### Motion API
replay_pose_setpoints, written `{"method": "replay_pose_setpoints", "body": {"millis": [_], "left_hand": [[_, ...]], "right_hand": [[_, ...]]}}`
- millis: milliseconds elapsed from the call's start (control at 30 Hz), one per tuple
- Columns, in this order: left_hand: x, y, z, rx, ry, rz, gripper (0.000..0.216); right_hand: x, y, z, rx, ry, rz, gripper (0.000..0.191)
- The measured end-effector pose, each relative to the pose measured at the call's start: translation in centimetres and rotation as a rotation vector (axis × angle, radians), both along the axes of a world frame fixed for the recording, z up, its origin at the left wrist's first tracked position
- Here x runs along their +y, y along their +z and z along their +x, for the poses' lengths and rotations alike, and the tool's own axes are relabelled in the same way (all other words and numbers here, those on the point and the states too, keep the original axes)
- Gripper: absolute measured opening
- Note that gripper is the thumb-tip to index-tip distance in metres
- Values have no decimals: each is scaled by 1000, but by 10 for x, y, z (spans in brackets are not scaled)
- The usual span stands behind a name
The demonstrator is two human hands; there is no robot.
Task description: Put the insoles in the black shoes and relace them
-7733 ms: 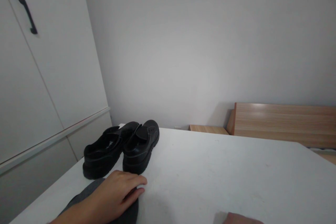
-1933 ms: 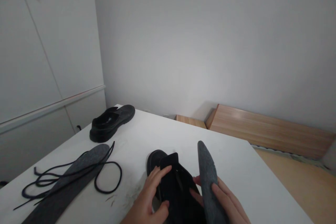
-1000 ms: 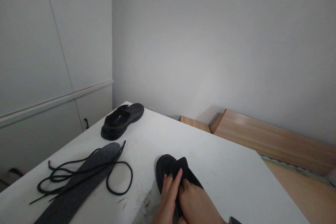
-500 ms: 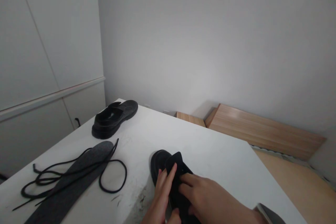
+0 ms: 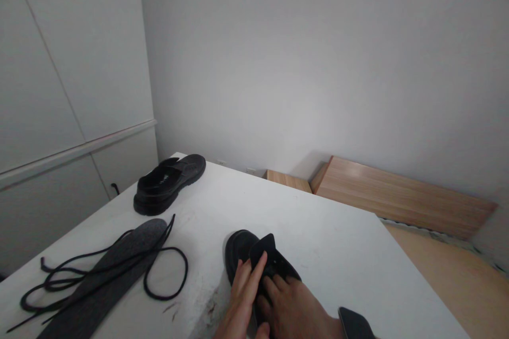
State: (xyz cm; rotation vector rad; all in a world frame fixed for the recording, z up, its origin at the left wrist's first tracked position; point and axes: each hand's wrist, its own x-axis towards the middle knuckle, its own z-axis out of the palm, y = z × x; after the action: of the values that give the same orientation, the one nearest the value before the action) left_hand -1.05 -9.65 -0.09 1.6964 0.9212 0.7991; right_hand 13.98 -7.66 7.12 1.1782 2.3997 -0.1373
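Observation:
A black shoe (image 5: 238, 243) without a lace lies on the table at the front, its toe pointing away from me and its tongue (image 5: 264, 249) standing up. My left hand (image 5: 243, 294) grips its left side, the fingers lying along the tongue and the thumb near the heel end. My right hand (image 5: 290, 307) has its bent fingers down in the shoe's opening. Their tips are hidden inside, so what they press or hold cannot be seen.
Another black shoe (image 5: 161, 190) stands at the table's far left corner. A dark grey insole (image 5: 107, 280) lies at the left with a loose black shoelace (image 5: 159, 296) across it. Beyond the white table (image 5: 338, 243) are wooden boards (image 5: 389, 185) at the right.
My right hand has gone deeper into the shoe and turned, its wrist shifting left. My left hand keeps its hold on the shoe. The view has shifted slightly.

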Motion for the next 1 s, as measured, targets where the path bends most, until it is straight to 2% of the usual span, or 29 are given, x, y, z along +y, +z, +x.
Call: {"method": "replay_pose_setpoints", "body": {"millis": [167,267,433,600,700,867,933,1000], "left_hand": [[-1,-2,1,-5,8,-1,87],[-1,-1,2,-1,4,-25,90],[-1,-5,3,-3,-14,-20,92],[3,-31,15,28,31,14,98],[7,-37,21,59,41,-6,103],[14,-26,19,38,-57,-84,112],[17,-18,16,42,-64,-82,111],[19,-4,8,47,-85,-13,105]], "right_hand": [[7,28,3,26,9,-60,37],[6,31,10,105,37,-37,46],[3,5,8,37,38,11,63],[11,-11,2,40,-3,-39,59],[15,-14,5,73,21,-28,56],[20,-27,19,165,118,-50,66],[19,-33,22,229,90,-29,65],[16,-35,22,318,40,11,62]]}}
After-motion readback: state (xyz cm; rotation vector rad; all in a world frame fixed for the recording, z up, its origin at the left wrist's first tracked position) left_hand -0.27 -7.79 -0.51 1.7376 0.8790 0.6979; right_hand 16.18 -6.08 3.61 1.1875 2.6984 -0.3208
